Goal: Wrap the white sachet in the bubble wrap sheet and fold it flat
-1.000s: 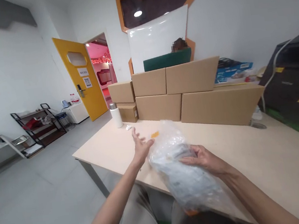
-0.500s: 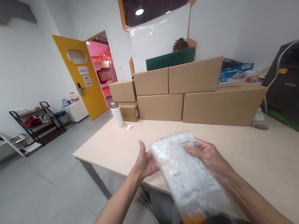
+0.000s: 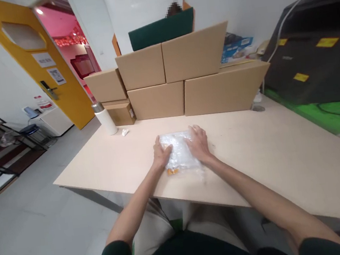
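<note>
A clear plastic-wrapped package (image 3: 180, 153) with pale contents lies on the table, or just above it, near the front edge; an orange patch shows at its near left corner. My left hand (image 3: 161, 153) grips its left side, thumb on top and fingers along the edge. On the other side, my right hand (image 3: 199, 143) holds the right edge, its thumb also over the top. Loose, crinkled plastic trails off the near end. What is inside the wrapping cannot be made out.
Cardboard boxes (image 3: 156, 102) are stacked across the back of the pale table (image 3: 268, 148). A white bottle (image 3: 106, 119) and a crumpled white scrap (image 3: 125, 132) stand at the left. Beyond the boxes a person's head shows. A large black case (image 3: 313, 56) is at right.
Both hands have carried the package forward and down, from close to my body to the tabletop. It now lies flatter, held from both sides. My view has tipped downward.
</note>
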Demonstrator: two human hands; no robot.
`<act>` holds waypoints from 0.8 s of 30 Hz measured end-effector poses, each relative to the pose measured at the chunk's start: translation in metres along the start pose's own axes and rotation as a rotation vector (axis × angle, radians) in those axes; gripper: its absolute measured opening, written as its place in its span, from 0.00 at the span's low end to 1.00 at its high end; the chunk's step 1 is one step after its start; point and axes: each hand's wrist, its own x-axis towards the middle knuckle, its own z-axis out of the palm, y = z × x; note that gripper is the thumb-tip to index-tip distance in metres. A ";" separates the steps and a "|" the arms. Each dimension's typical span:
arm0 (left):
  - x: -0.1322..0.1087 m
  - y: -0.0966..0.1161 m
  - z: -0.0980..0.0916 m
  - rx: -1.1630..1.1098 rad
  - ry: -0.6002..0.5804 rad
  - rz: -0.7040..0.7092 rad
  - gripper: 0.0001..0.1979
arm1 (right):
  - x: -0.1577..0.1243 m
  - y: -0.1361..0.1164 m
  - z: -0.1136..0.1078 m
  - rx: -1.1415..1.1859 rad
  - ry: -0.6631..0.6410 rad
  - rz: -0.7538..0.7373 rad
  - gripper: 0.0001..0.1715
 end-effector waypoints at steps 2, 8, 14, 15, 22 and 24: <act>0.007 -0.004 -0.003 0.158 -0.021 0.087 0.39 | -0.001 0.005 0.001 -0.105 -0.140 -0.164 0.32; 0.022 -0.005 -0.031 0.501 -0.440 0.211 0.40 | 0.001 0.016 -0.008 -0.171 -0.538 -0.272 0.52; 0.032 -0.007 -0.052 0.662 -0.708 0.234 0.63 | 0.008 0.024 -0.021 -0.171 -0.736 -0.268 0.70; 0.034 -0.009 -0.052 0.670 -0.718 0.250 0.65 | 0.007 0.026 -0.020 -0.163 -0.738 -0.269 0.71; 0.038 -0.011 -0.047 0.750 -0.709 0.263 0.65 | 0.003 0.031 -0.016 -0.154 -0.679 -0.262 0.70; 0.033 -0.010 -0.047 0.757 -0.669 0.264 0.63 | -0.001 0.029 -0.019 -0.160 -0.681 -0.243 0.69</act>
